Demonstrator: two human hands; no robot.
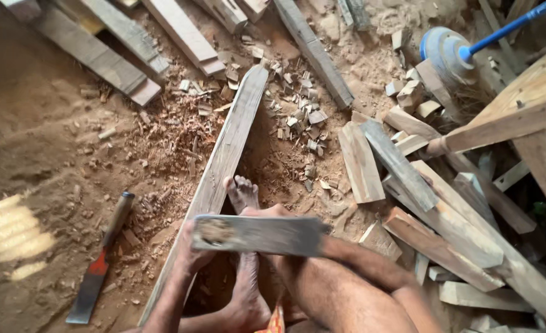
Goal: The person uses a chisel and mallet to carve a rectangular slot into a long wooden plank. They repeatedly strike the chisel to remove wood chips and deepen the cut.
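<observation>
The person is gripping a short, stiff, seemingly solid wooden block (pixel 257 235) by both ends, left hand (pixel 194 246) and right hand (pixel 331 243) clenched, above the long plank (pixel 223 166).

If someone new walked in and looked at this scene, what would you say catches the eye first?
First, the flat grey block held crosswise at bottom centre, the left hand gripping its left end; the right hand is hidden behind it. Under it a long plank runs up the sawdust floor, bare feet beside it. A red-marked chisel lies at left, and offcuts pile up at right.
</observation>
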